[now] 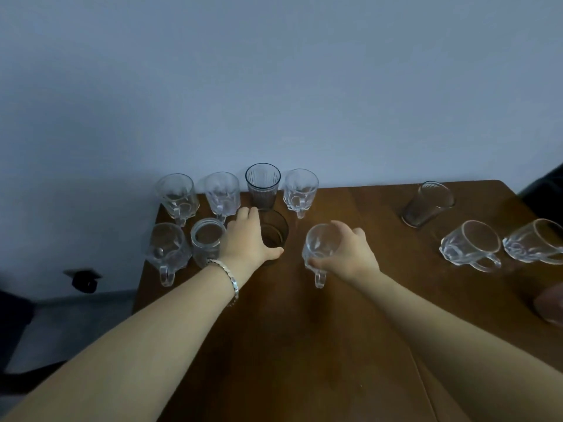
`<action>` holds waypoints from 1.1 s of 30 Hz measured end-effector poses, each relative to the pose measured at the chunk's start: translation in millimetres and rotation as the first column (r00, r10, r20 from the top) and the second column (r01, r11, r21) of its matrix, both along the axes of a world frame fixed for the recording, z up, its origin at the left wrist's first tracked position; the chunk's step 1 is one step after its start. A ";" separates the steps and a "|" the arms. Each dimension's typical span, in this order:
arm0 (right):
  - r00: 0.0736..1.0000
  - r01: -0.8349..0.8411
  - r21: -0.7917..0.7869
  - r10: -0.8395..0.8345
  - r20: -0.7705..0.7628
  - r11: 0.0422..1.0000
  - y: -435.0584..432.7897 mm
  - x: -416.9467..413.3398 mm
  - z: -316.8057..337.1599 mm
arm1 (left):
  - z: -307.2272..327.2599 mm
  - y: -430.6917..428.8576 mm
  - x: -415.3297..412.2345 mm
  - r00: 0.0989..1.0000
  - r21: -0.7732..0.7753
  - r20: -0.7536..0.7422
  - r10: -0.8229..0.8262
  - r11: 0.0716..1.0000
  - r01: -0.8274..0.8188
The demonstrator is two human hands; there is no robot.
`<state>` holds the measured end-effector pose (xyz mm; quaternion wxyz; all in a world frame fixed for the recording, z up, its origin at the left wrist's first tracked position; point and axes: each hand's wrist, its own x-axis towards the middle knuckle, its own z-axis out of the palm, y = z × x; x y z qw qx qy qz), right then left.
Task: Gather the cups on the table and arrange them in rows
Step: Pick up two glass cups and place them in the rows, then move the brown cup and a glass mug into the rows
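On table [350, 315] | left hand [249, 239] grips tumbler [275, 231] | right hand [350, 251] grips mug [320, 248]

A: Table [350, 300]?
B: Brown wood grain.
A: Glass at twelve o'clock [263, 185]?
B: Clear, vertical ribbing.
A: Mugs [221, 193]?
B: Clear, faceted.
A: Bracelet [229, 277]?
B: Silver links.
A: Wall [274, 86]?
B: Plain pale blue-grey.

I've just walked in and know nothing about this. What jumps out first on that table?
Two bare arms reach in: the left hand wraps a dark tumbler, and the right hand grips a clear glass mug. Behind them, glasses already stand in two rows at the far left of the wooden table. At the far right, three more wait apart, including a tumbler.
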<state>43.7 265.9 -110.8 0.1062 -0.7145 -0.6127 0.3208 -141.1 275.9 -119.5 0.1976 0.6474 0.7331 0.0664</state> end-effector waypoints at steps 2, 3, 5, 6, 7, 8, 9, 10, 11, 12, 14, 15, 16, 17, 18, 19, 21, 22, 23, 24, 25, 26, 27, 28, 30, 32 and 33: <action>0.999 -0.024 -0.019 0.025 0.042 1.000 21.2 -12.4 -6.4 | -1.5 0.4 -1.1 1.000 0.000 0.006 -0.008 1.000 0.008; 0.997 -0.041 -0.030 0.043 0.065 0.999 29.5 -17.7 -9.1 | -1.9 0.4 -1.5 1.000 0.003 0.010 -0.011 1.000 0.011; 0.991 -0.073 -0.055 0.079 0.106 0.996 40.8 -24.8 -14.0 | -3.5 0.2 -2.4 1.000 0.011 0.019 -0.015 1.000 0.015; 0.989 -0.081 -0.061 0.087 0.115 0.995 43.7 -26.8 -16.1 | -4.5 0.0 -2.6 1.000 0.015 0.021 -0.014 1.000 0.014; 0.989 -0.085 -0.062 0.092 0.115 0.994 45.2 -27.8 -18.2 | -5.8 -0.2 -2.8 1.000 0.020 0.023 -0.013 1.000 0.012; 0.989 -0.087 -0.059 0.094 0.111 0.994 44.7 -27.9 -19.4 | -7.2 -0.5 -2.7 1.000 0.027 0.022 -0.011 1.000 0.011; 0.990 -0.088 -0.054 0.093 0.103 0.995 43.0 -27.1 -19.9 | -8.6 -0.8 -2.4 1.000 0.033 0.019 -0.011 0.999 0.010; 0.991 -0.083 -0.051 0.087 0.099 0.995 39.7 -25.5 -19.5 | -9.7 -1.3 -2.0 1.000 0.037 0.013 -0.012 0.999 0.011; 0.992 -0.077 -0.047 0.081 0.098 0.996 34.2 -22.6 -18.4 | -10.3 -1.8 -1.6 1.000 0.036 0.006 -0.015 0.999 0.014; 0.992 -0.071 -0.046 0.076 0.097 0.996 27.0 -18.3 -16.4 | -10.1 -2.6 -1.0 1.000 0.027 0.000 -0.020 0.999 0.020; 0.991 -0.076 -0.067 0.083 0.108 0.995 7.5 -4.0 -13.3 | -7.4 -6.9 1.1 0.999 -0.007 -0.030 -0.038 0.999 0.038; 0.987 -0.096 -0.099 0.108 0.121 0.990 -3.5 6.5 -12.6 | -5.0 -10.5 3.2 0.997 -0.013 -0.065 -0.052 0.999 0.051; 0.982 -0.120 -0.157 0.140 0.124 0.980 -15.6 18.6 -12.1 | -1.5 -15.9 6.5 0.991 -0.005 -0.113 -0.066 0.998 0.065; 0.979 -0.140 -0.229 0.169 0.110 0.963 -28.4 31.9 -11.5 | 3.1 -23.1 11.5 0.984 0.012 -0.157 -0.079 0.997 0.082; 0.979 -0.151 -0.300 0.185 0.088 0.942 -42.1 45.5 -9.9 | 8.3 -31.5 18.6 0.978 0.024 -0.185 -0.099 0.994 0.105; 0.979 -0.158 -0.354 0.193 0.065 0.922 -56.4 59.3 -7.0 | 14.1 -41.6 27.9 0.972 0.023 -0.196 -0.130 0.990 0.137; 0.980 -0.155 -0.401 0.193 0.057 0.903 -85.4 87.8 0.4 | 23.7 -64.8 51.1 0.961 -0.041 -0.168 -0.220 0.975 0.217; 0.979 -0.148 -0.408 0.191 0.065 0.901 -100.0 102.9 5.3 | 27.8 -77.3 63.4 0.957 -0.091 -0.134 -0.259 0.964 0.248; 0.980 -0.140 -0.409 0.186 0.075 0.902 -114.6 119.0 10.3 | 31.8 -90.1 76.1 0.953 -0.145 -0.099 -0.287 0.951 0.271; 0.981 -0.131 -0.408 0.178 0.081 0.904 -129.5 135.9 15.9 | 35.7 -103.4 89.4 0.949 -0.190 -0.071 -0.306 0.938 0.288; 0.982 -0.125 -0.403 0.171 0.080 0.907 -143.8 153.9 21.9 | 38.9 -115.9 102.9 0.945 -0.224 -0.054 -0.324 0.926 0.304; 0.984 -0.119 -0.395 0.162 0.077 0.911 -157.9 172.7 28.8 | 41.9 -127.9 117.0 0.939 -0.248 -0.042 -0.341 0.914 0.321; 0.985 -0.116 -0.380 0.156 0.075 0.918 -171.8 192.3 36.2 | 44.3 -139.9 131.5 0.935 -0.265 -0.030 -0.354 0.904 0.334; 0.985 -0.110 -0.364 0.149 0.082 0.925 -184.8 212.7 45.2 | 46.5 -151.3 146.5 0.932 -0.275 -0.018 -0.363 0.897 0.345; 0.983 -0.089 -0.309 0.134 0.129 0.947 -207.2 257.0 62.7 | 49.3 -172.5 176.7 0.927 -0.283 0.006 -0.375 0.888 0.362; 0.981 -0.041 -0.244 0.086 0.176 0.969 -225.3 303.4 76.6 | 51.3 -191.7 204.9 0.925 -0.279 0.037 -0.377 0.885 0.372; 0.980 0.000 -0.204 0.041 0.195 0.979 -233.4 326.2 81.1 | 52.5 -200.1 218.5 0.925 -0.275 0.055 -0.376 0.885 0.376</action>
